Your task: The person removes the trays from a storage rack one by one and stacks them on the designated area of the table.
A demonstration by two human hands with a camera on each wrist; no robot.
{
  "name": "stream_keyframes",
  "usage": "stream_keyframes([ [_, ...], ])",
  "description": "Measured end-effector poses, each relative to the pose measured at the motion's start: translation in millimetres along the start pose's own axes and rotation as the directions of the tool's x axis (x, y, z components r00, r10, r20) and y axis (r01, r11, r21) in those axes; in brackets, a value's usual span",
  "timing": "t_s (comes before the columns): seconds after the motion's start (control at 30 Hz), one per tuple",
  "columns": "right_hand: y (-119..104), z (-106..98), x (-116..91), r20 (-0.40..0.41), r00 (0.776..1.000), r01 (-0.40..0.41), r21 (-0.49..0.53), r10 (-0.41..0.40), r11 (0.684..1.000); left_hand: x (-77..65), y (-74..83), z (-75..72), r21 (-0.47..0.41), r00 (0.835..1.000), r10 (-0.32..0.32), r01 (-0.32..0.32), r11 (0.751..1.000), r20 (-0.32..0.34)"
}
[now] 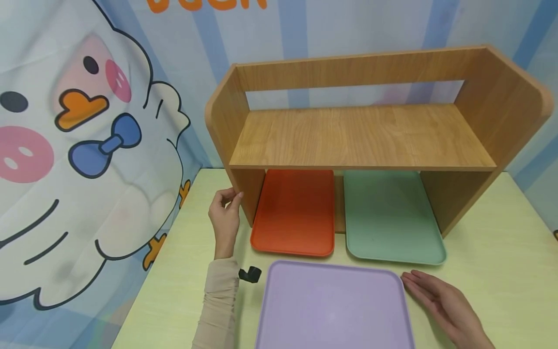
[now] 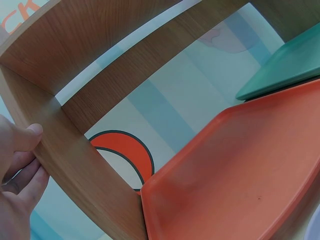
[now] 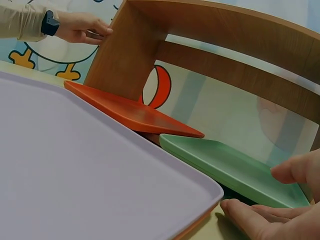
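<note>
My left hand touches the front edge of the left side panel of a wooden shelf, thumb and fingertips against the wood. A lilac tray lies on the table in front of the shelf. At its far right corner is my right hand, fingers extended and fingertips right at the rim. In the right wrist view the thumb stands apart from the fingers, with nothing between them. Under the shelf board lie an orange-red tray on the left and a green tray on the right.
The pale yellow table carries everything. An orange edge shows beneath the lilac tray's corner. Behind hangs a blue-striped cloth with a large cartoon duck. A black wrist device sits at the left cuff.
</note>
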State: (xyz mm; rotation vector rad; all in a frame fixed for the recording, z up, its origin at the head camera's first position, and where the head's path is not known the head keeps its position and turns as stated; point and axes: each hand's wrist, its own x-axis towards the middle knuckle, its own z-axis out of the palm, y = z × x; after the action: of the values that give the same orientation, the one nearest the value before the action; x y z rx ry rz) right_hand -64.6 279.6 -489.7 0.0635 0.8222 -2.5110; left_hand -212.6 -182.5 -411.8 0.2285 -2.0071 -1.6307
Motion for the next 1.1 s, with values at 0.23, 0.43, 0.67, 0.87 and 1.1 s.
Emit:
stream_keyframes([
  [0.23, 8, -3, 8, 0.068, 0.994, 0.081, 0.121, -0.089, 0.989, 0.8, -0.8, -0.5, 0.004, 1.0, -0.005, 0.005, 1.0, 0.002],
  [0.43, 10, -5, 13, 0.089, 0.992, 0.078, 0.142, -0.091, 0.987, 0.5, -1.3, -0.8, 0.001, 0.999, 0.037, -0.037, 0.999, -0.01],
  [0.67, 9, -6, 20, 0.078, 0.993, 0.07, 0.189, -0.086, 0.979, 0.1, -1.8, -0.4, 0.011, 0.999, 0.042, -0.042, 0.999, -0.009],
  [0.87, 9, -7, 26, 0.079, 0.994, 0.054, 0.249, -0.076, 0.967, -1.2, 3.0, -1.5, -0.007, 1.0, 0.016, -0.016, 1.0, 0.007],
  [1.1, 7, -7, 32, 0.058, 0.995, 0.065, 0.274, -0.084, 0.959, -0.1, -0.4, -1.4, -0.015, 1.0, 0.021, -0.021, 1.0, 0.003],
])
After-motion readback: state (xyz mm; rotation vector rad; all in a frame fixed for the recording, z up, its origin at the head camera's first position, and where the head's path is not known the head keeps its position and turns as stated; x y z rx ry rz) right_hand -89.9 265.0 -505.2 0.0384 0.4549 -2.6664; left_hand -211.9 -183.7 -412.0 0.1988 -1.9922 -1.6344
